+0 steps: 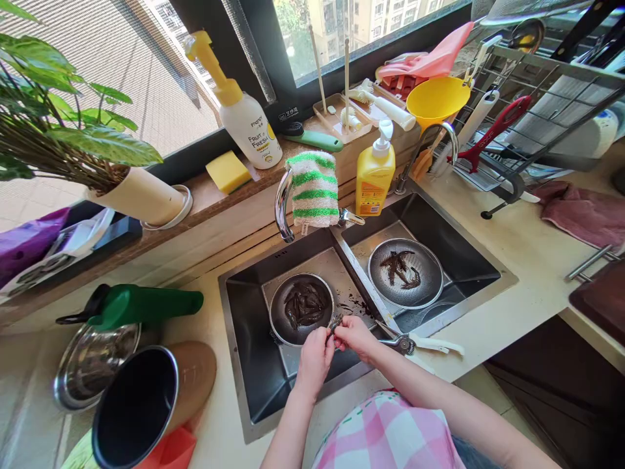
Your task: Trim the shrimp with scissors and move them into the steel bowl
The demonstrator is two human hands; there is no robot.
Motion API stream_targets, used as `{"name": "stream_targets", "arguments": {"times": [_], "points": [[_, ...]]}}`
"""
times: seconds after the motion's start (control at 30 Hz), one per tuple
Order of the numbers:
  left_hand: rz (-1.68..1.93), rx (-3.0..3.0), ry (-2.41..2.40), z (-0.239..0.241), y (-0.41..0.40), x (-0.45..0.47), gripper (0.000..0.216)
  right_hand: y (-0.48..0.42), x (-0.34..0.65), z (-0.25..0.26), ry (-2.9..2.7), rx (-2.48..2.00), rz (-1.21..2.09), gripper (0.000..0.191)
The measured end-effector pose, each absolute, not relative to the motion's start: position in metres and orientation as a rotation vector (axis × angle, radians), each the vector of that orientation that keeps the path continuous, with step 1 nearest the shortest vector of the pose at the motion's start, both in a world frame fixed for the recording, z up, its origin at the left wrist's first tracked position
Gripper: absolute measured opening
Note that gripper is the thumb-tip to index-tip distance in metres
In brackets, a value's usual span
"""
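Note:
My left hand (316,355) and my right hand (355,337) meet over the front of the left sink basin. Both are closed, their fingertips pinching a small dark, slick piece (334,322) between them; its exact kind is too small to make out. Just beyond my left hand, a round pan (276,316) holds a heap of similar dark, wet, elongated pieces (306,304). In the right basin, another pan (430,286) contains fewer dark, stringy pieces (401,268). White-handled shears (432,342) rest on the sink's front rim beside my right wrist.
A faucet (282,205) draped with a green-striped cloth (315,189) rises behind the sink divider (359,277), near a yellow soap bottle (375,172). Dark scraps lie in the left basin. A large pot (141,404) stands left; a wire dish rack (547,91) stands right.

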State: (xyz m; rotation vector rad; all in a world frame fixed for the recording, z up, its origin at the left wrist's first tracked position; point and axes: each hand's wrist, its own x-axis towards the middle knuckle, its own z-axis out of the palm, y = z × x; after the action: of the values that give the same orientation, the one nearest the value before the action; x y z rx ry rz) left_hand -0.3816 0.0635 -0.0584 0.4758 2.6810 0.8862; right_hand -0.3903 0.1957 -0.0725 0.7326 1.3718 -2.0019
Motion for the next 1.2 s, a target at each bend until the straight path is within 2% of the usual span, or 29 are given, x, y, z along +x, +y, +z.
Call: {"name": "stream_targets", "arguments": {"times": [0.33,0.5,0.63,0.77,0.87,1.0,1.2], "points": [[1.161,0.150,2.510,-0.051,0.065,-0.384,0.013,0.195,-0.386,-0.076,1.441,0.599,-2.023,0.005],[1.473,-0.053,2.182,-0.049,0.060,-0.392,0.020,0.196,-0.385,-0.076,1.491,0.548,-1.970,0.007],[1.563,-0.133,2.000,-0.048,0.056,-0.395,0.023,0.201,-0.386,-0.076,1.532,0.496,-1.929,0.002],[1.497,-0.071,2.074,-0.044,0.054,-0.396,0.019,0.213,-0.391,-0.070,2.016,0.332,-1.870,0.019],[1.329,0.090,2.227,-0.037,0.056,-0.398,0.014,0.223,-0.396,-0.063,2.456,-0.099,-1.675,0.014],[1.143,0.268,2.388,-0.029,0.059,-0.400,0.009,0.229,-0.399,-0.056,2.577,-0.503,-1.353,0.018],[1.078,0.387,2.422,-0.028,0.058,-0.399,0.009,0.228,-0.399,-0.056,2.584,-0.667,-1.229,0.019]]}}
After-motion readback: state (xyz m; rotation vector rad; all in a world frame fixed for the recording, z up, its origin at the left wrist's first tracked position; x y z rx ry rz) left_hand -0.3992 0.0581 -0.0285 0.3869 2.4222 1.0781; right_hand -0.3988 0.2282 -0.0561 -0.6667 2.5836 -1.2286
